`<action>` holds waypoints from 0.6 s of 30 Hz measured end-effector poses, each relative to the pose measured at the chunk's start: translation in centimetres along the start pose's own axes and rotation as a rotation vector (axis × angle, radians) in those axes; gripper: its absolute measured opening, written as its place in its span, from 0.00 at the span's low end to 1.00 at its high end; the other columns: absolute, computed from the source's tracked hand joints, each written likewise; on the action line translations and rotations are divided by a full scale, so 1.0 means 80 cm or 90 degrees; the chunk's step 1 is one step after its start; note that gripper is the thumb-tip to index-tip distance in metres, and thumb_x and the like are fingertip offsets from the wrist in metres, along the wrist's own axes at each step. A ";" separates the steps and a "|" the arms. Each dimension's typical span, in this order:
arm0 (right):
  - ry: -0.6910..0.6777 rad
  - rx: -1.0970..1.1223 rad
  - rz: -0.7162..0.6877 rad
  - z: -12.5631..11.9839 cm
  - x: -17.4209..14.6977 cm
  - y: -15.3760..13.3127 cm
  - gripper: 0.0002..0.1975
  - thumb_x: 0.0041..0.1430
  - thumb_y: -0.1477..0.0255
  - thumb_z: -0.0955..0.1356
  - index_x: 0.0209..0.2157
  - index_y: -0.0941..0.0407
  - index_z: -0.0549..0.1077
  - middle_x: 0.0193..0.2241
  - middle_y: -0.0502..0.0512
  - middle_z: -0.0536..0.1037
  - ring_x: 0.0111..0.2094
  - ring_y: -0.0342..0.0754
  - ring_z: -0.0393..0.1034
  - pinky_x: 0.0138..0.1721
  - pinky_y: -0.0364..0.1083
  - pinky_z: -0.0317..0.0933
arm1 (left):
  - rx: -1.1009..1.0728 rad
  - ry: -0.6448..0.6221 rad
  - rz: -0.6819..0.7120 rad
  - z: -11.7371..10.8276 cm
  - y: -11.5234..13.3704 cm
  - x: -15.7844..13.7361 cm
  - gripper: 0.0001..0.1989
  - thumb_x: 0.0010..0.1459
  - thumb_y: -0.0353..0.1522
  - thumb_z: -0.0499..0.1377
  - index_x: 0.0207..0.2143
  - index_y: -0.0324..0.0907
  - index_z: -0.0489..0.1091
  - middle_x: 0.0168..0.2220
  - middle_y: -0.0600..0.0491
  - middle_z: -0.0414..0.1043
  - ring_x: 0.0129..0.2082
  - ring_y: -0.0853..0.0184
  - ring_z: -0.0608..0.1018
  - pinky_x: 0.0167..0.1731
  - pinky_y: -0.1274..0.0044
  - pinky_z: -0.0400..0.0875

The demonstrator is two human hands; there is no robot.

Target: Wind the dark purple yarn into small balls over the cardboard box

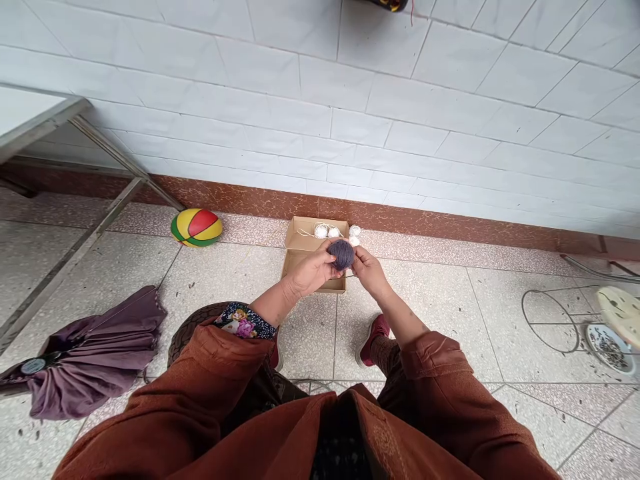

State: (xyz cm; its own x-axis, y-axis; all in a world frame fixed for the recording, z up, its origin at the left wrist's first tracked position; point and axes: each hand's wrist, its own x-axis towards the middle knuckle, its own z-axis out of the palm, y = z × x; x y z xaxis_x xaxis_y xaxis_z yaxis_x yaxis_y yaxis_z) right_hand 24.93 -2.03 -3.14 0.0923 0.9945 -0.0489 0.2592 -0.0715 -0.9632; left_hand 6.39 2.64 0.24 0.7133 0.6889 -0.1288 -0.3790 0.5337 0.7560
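Observation:
A ball of dark purple-grey yarn (341,255) is held up in front of me, over a cardboard box. My left hand (314,272) grips it from the left, thumb across its front. At the ball's right side, my right hand (369,268) has its fingers pinched together, with a dark strand of the yarn running to them below the ball. The open cardboard box (295,233) lies on the floor beneath, its lid part towards the wall. White yarn balls (321,231) with loose strands rest in the lid part, and further white balls (355,231) sit just right of it.
A colourful ball (197,227) lies by the wall, near a metal-framed table (120,200). A folded purple umbrella (100,353) is on the floor at left. To the right are a wire frame (550,321) and a dish of seeds or shells (611,348).

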 end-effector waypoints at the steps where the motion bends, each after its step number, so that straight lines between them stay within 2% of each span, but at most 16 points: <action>1: -0.008 0.000 0.015 0.002 -0.001 0.000 0.15 0.69 0.55 0.65 0.34 0.51 0.70 0.25 0.46 0.69 0.26 0.46 0.62 0.31 0.45 0.59 | 0.009 0.006 0.016 0.000 0.001 0.001 0.27 0.53 0.33 0.70 0.57 0.46 0.73 0.52 0.48 0.76 0.43 0.64 0.77 0.39 0.73 0.71; 4: -0.040 -0.021 0.020 0.005 -0.008 -0.008 0.15 0.68 0.55 0.67 0.34 0.51 0.71 0.25 0.46 0.70 0.26 0.46 0.63 0.32 0.46 0.60 | 0.085 0.048 0.075 -0.006 0.005 0.006 0.28 0.54 0.35 0.72 0.57 0.46 0.73 0.55 0.47 0.76 0.47 0.62 0.78 0.45 0.71 0.72; 8: -0.123 -0.048 -0.082 -0.002 -0.021 -0.031 0.18 0.68 0.52 0.70 0.32 0.52 0.74 0.26 0.48 0.72 0.30 0.47 0.66 0.35 0.46 0.62 | 0.254 0.150 0.124 -0.020 0.010 0.015 0.30 0.49 0.36 0.75 0.54 0.44 0.71 0.50 0.48 0.79 0.50 0.59 0.80 0.52 0.68 0.72; 11: -0.114 -0.009 -0.149 -0.017 -0.024 -0.048 0.19 0.68 0.50 0.71 0.35 0.52 0.78 0.29 0.50 0.75 0.32 0.48 0.69 0.38 0.48 0.64 | 0.376 0.174 0.132 -0.027 0.010 0.015 0.32 0.47 0.35 0.76 0.53 0.43 0.69 0.50 0.47 0.80 0.52 0.56 0.80 0.55 0.65 0.71; 13: -0.043 0.011 -0.166 -0.027 -0.019 -0.053 0.20 0.68 0.49 0.72 0.36 0.51 0.79 0.32 0.52 0.77 0.35 0.49 0.70 0.41 0.49 0.66 | 0.419 0.132 0.116 -0.027 0.008 0.012 0.35 0.47 0.33 0.75 0.57 0.44 0.68 0.51 0.46 0.80 0.51 0.57 0.81 0.54 0.65 0.71; 15: 0.033 0.018 -0.162 -0.035 -0.012 -0.053 0.21 0.67 0.47 0.72 0.36 0.51 0.79 0.34 0.53 0.78 0.38 0.50 0.71 0.44 0.50 0.67 | 0.419 0.055 0.094 -0.025 0.005 0.008 0.39 0.48 0.32 0.74 0.63 0.45 0.66 0.50 0.47 0.80 0.49 0.58 0.81 0.53 0.65 0.71; 18: 0.074 0.029 -0.134 -0.038 -0.002 -0.045 0.20 0.66 0.48 0.73 0.34 0.51 0.77 0.33 0.52 0.78 0.38 0.50 0.70 0.45 0.50 0.67 | 0.358 -0.071 0.052 -0.018 0.005 0.002 0.44 0.52 0.34 0.74 0.69 0.47 0.64 0.46 0.50 0.79 0.45 0.61 0.80 0.49 0.68 0.71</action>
State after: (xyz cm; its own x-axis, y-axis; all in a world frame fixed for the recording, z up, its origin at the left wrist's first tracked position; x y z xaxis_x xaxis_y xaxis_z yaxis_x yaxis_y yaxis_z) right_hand 26.91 -2.17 1.14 0.1516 0.9714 0.1826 0.2411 0.1428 -0.9599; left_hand 5.52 3.69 -0.37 0.7641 0.6450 -0.0100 -0.0858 0.1169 0.9894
